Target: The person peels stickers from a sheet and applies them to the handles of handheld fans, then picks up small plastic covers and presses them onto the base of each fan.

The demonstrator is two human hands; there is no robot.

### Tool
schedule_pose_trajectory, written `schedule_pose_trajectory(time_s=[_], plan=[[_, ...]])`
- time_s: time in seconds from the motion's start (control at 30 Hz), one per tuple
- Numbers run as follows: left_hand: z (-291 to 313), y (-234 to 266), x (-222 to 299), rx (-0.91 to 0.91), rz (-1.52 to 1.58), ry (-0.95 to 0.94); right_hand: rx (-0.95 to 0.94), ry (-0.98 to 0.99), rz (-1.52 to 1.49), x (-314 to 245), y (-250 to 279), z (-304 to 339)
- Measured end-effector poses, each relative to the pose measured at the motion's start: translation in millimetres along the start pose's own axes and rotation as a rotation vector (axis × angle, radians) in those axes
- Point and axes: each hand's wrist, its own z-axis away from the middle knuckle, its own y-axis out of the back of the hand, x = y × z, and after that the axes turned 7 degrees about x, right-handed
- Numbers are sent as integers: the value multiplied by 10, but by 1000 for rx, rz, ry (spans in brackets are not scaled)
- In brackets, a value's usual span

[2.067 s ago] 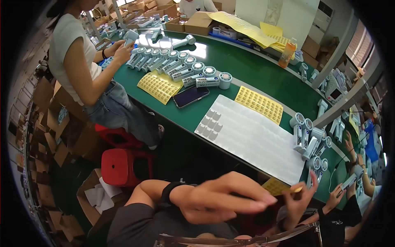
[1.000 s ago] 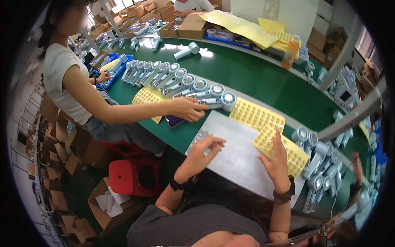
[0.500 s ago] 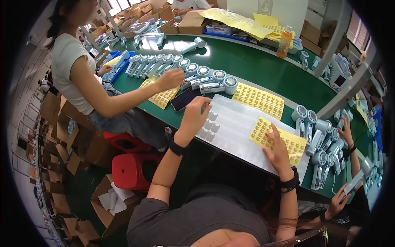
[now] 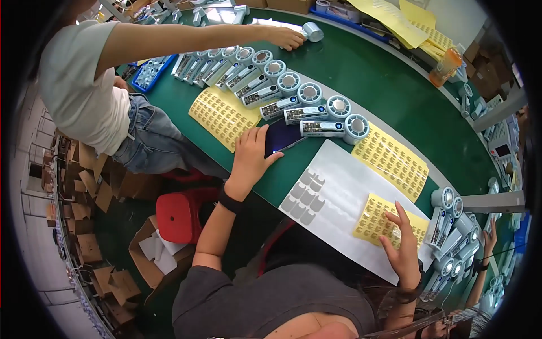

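My left hand [image 4: 251,155] is at the left end of a dark phone [image 4: 285,135], thumb and fingers spread, the thumb at the phone's near edge. Just left of it lies a yellow sheet of small stickers [image 4: 223,116]. My right hand [image 4: 403,248] hovers over or rests lightly on a smaller yellow sticker sheet [image 4: 372,217], with fingers apart. That sheet lies on a white backing sheet [image 4: 339,183], which carries several grey cut-out labels [image 4: 305,195] at its left end.
Several light-blue handheld fans [image 4: 322,129] form a row beyond the phone. More fans [image 4: 451,231] cluster at right. Another yellow sheet [image 4: 392,161] lies behind the backing sheet. A co-worker's arm [image 4: 192,39] reaches across at left. A red stool [image 4: 178,217] stands below the table.
My left hand has moved from the backing sheet's left end to the phone, and its fingers have spread. The co-worker's arm now reaches a fan farther back. The view has shifted.
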Motion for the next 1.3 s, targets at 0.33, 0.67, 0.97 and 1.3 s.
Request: schedule_pose_trajectory(time_s=[0.33,0.67,0.97,1.3], plan=[[674,1208,48,-148,-10,359,0,34,28,-73,71,-8],[4523,572,748,149,287,1463,46,175,35,-44,-35,47],[6006,-235,1883,-102,350,1689,110,151,70,-135,-28,181],[5615,-203,1259,-929,594,1320,194,-22,-25,-14,175,246]])
